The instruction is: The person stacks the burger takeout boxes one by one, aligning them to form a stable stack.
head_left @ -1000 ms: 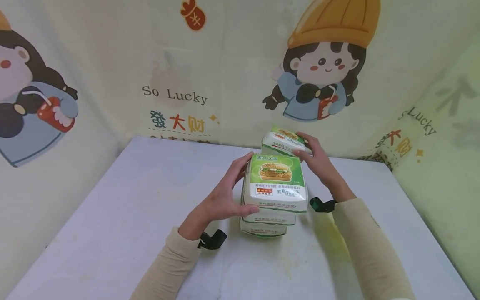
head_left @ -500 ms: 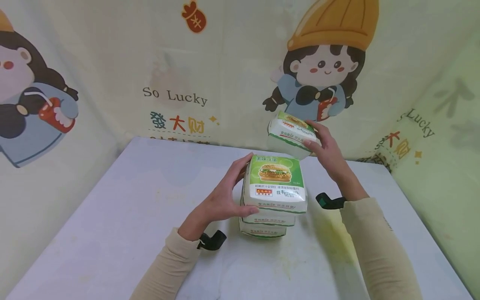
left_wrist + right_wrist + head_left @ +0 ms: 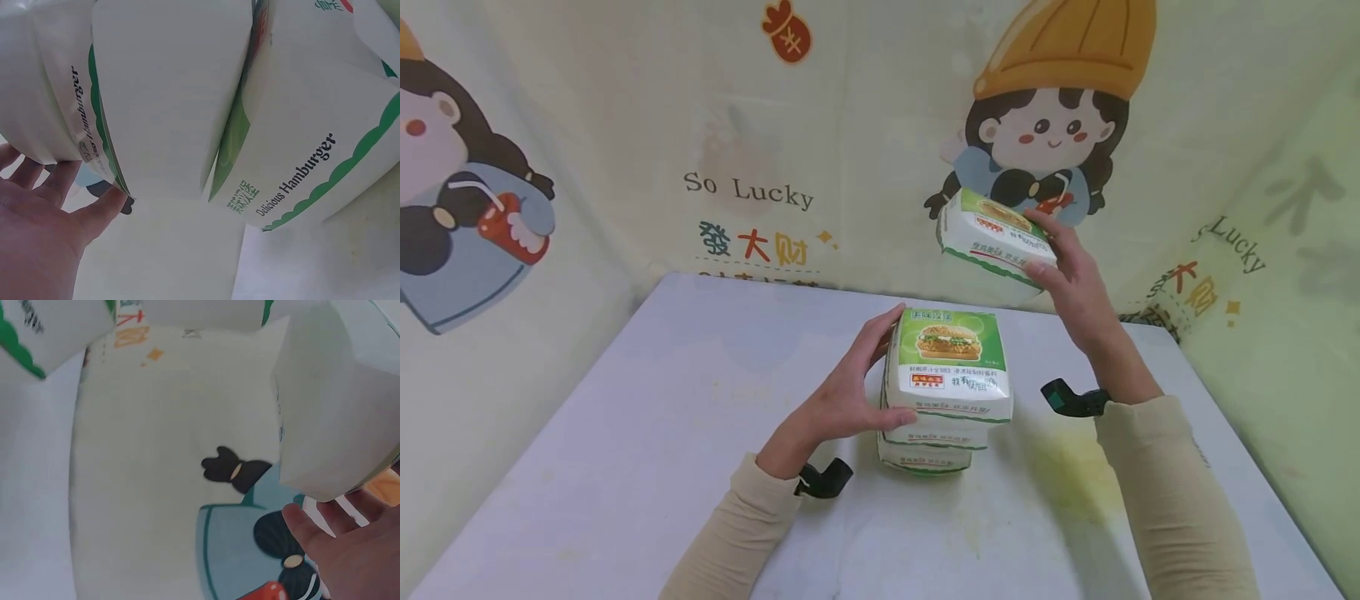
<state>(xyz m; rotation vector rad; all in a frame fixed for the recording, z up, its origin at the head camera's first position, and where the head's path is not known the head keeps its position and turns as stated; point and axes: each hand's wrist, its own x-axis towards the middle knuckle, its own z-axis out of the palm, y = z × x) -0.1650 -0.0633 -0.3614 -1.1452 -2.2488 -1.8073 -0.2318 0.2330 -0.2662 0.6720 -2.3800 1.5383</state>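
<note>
Burger boxes of white and green card are in view. Up in front of the back wall, a tilted burger box is held by my right hand, thumb on its front side and fingers at the far side. Its pale underside shows in the right wrist view, above the fingers of that hand. Below it stands a stack of three boxes, the top burger box jutting toward me over the lower ones. My left hand grips the top box's left side, thumb at the front. The left wrist view shows a lower box printed "Delicious Hamburger".
The white table ends at a cloth backdrop printed with cartoon figures and lettering. Backdrop cloth also hangs on the left and right sides. A black wrist camera sits on the left wrist, another black camera on the right.
The right hand has lifted its burger box from behind the stack, up and slightly right, tilting it. The left hand and the stack have hardly moved.
</note>
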